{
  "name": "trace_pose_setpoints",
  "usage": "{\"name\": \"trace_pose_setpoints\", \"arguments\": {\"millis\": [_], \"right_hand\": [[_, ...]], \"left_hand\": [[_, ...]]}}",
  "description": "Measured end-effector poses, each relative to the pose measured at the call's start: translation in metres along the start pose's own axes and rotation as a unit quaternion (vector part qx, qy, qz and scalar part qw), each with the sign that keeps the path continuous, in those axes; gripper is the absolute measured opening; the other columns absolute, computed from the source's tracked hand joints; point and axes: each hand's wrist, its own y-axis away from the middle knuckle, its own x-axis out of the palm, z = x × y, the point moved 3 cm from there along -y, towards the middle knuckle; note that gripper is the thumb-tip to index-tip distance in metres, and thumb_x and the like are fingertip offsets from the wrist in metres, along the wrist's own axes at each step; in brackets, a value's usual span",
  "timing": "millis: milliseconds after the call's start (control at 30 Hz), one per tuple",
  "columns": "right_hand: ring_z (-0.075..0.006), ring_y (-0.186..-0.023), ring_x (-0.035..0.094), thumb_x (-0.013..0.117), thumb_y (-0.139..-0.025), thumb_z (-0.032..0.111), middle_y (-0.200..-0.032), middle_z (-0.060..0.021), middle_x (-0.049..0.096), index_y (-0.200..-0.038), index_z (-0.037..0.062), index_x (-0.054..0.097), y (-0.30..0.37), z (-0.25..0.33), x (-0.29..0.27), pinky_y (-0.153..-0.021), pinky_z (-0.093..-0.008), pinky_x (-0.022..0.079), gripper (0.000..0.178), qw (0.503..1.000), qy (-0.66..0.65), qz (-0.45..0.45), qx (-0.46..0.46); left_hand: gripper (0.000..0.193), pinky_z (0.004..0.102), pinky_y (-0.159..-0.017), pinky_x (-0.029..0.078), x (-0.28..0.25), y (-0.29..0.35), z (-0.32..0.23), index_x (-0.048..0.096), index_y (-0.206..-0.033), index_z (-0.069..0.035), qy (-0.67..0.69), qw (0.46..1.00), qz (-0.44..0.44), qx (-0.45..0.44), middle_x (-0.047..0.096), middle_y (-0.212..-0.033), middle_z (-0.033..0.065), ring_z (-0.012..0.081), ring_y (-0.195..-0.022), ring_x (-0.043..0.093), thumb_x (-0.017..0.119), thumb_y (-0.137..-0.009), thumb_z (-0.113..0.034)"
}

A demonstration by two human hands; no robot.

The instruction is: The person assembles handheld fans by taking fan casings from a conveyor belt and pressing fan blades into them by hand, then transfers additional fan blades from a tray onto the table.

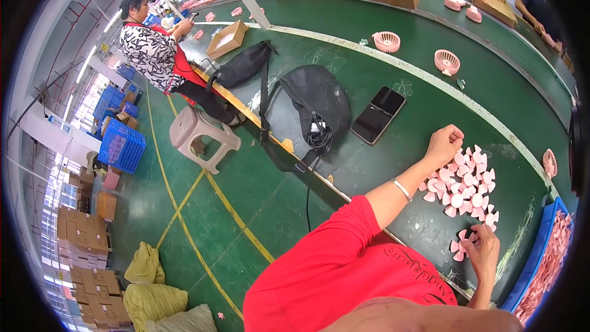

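My left hand (445,144) is over the far side of a loose pile of pink fan blades (465,184) on the green table. Its fingers are curled in a pinch, and whatever may be between them is too small to make out. Nearer to me, below the pile, my right hand (484,251) grips a pink fan blade (458,247) between thumb and fingers, low over the tabletop. A silver bracelet (402,189) circles my left wrist.
A blue crate (541,258) full of pink parts stands at the right. Beyond a white strip lie pink fan housings (447,61). A black phone (378,115) and black mesh bag (316,101) lie to the left. Another person (150,49) stands past a plastic stool (203,135).
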Motion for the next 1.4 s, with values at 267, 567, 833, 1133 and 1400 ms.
{"name": "trace_pose_setpoints", "arguments": {"millis": [267, 567, 833, 1133, 1400], "right_hand": [[-0.0298, -0.067, 0.060, 0.069, -0.067, 0.005, -0.080, -0.0128, 0.059, -0.091, 0.0017, 0.062, 0.008, 0.022, -0.012, -0.061, -0.0389, 0.047, 0.025, 0.997, 0.051, -0.045, -0.035], [-0.0320, -0.086, 0.057, 0.067, -0.070, 0.005, -0.090, -0.0114, 0.057, -0.099, 0.0045, 0.061, -0.020, -0.012, -0.003, -0.070, -0.0413, 0.048, 0.029, 0.986, 0.061, -0.088, -0.124], [-0.0239, -0.078, 0.058, 0.065, -0.069, -0.003, -0.088, -0.0083, 0.057, -0.110, 0.0058, 0.061, -0.036, -0.015, -0.036, -0.067, -0.0321, 0.049, 0.042, 0.981, -0.032, -0.168, -0.093], [-0.0108, -0.078, 0.059, 0.060, -0.076, -0.003, -0.089, -0.0039, 0.058, -0.120, 0.0026, 0.057, -0.093, -0.078, -0.065, -0.067, -0.0270, 0.053, 0.045, 0.944, -0.231, -0.230, 0.056], [-0.0322, -0.088, 0.055, 0.065, -0.068, 0.004, -0.090, -0.0128, 0.053, -0.096, 0.0054, 0.062, -0.123, -0.118, -0.011, -0.076, -0.0418, 0.047, 0.029, 0.933, 0.057, -0.356, -0.021]], "left_hand": [[0.010, 0.0281, -0.066, 0.053, 0.015, -0.005, 0.014, 0.063, -0.090, -0.001, 0.030, 0.999, 0.031, -0.017, 0.066, -0.078, 0.0063, 0.0134, -0.071, 0.063, 0.065, -0.080, -0.001], [0.017, 0.0253, -0.069, 0.053, -0.002, -0.011, -0.004, 0.064, -0.102, 0.001, 0.032, 0.994, 0.061, -0.087, 0.068, -0.090, 0.0091, 0.0146, -0.080, 0.065, 0.062, -0.086, -0.004], [0.018, 0.0249, -0.076, 0.052, 0.001, -0.004, 0.000, 0.059, -0.105, 0.005, 0.086, 0.991, 0.050, -0.094, 0.067, -0.095, 0.0119, 0.0154, -0.085, 0.064, 0.059, -0.090, -0.005], [0.016, 0.0263, -0.075, 0.054, -0.005, -0.009, 0.002, 0.059, -0.105, 0.004, 0.101, 0.993, 0.028, -0.063, 0.065, -0.096, 0.0127, 0.0176, -0.087, 0.064, 0.057, -0.092, -0.004], [0.026, 0.0268, -0.075, 0.053, 0.022, -0.055, -0.009, 0.056, -0.112, 0.004, 0.019, 0.991, 0.092, -0.099, 0.065, -0.101, 0.0135, 0.0189, -0.087, 0.065, 0.060, -0.091, -0.011]]}}
